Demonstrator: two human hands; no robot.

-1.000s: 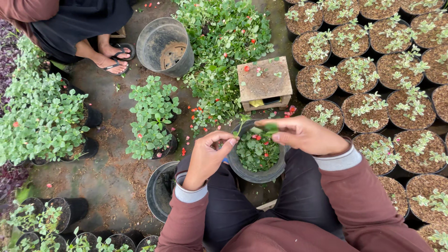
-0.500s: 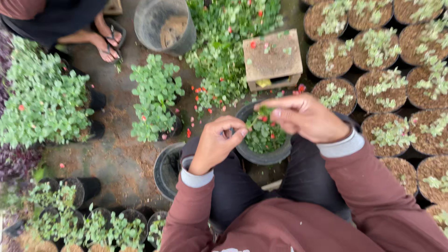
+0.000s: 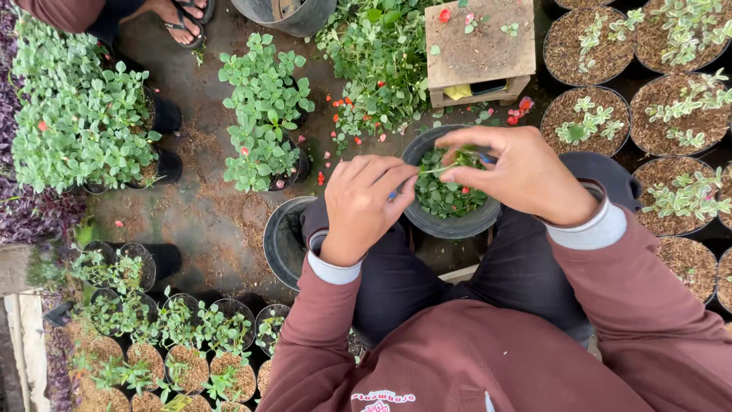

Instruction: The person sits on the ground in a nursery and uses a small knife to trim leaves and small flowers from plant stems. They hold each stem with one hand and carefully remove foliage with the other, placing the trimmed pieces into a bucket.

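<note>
Both hands pinch shut: left hand and right hand on one thin green cutting over our black pot. We'd grip gently, stems snap easily.

I wear a maroon sweatshirt with long sleeves. From each sleeve end, just behind my left hand and my right hand, a pale grey-blue cuff comes out. On the chest, far back from the grip, there is a small printed mark in white and red. My trousers are dark, almost black.
</note>
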